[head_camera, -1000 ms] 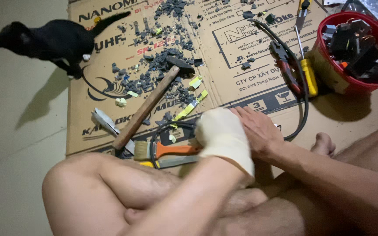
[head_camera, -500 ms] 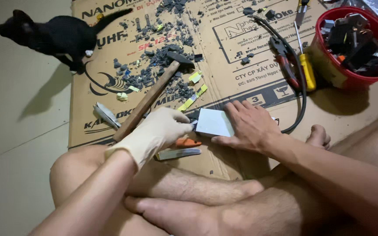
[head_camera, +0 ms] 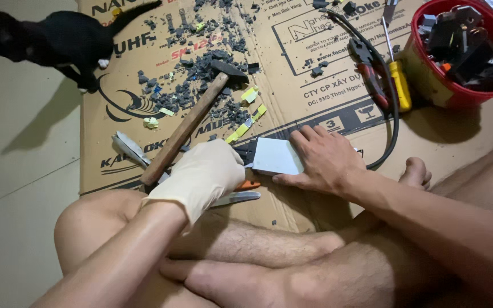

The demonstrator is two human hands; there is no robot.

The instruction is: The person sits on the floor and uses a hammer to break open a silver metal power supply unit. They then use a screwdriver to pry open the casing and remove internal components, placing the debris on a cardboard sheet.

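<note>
Two hands meet at a flat white plastic box (head_camera: 278, 155) lying on the cardboard sheet (head_camera: 315, 57) just in front of your shins. Your gloved left hand (head_camera: 203, 174) is curled tight at the box's left edge; whatever it grips is hidden, can't tell. Bare right hand (head_camera: 323, 159) lies flat, fingers spread, pinning the box's right side. Wooden-handled hammer (head_camera: 192, 120) lies amid dark plastic crumbs; red bucket (head_camera: 429, 85) cut off top right.

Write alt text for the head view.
A gloved left hand and bare right hand press on a flat white rectangular piece on printed cardboard, beside a wooden-handled hammer and grey debris.
</note>
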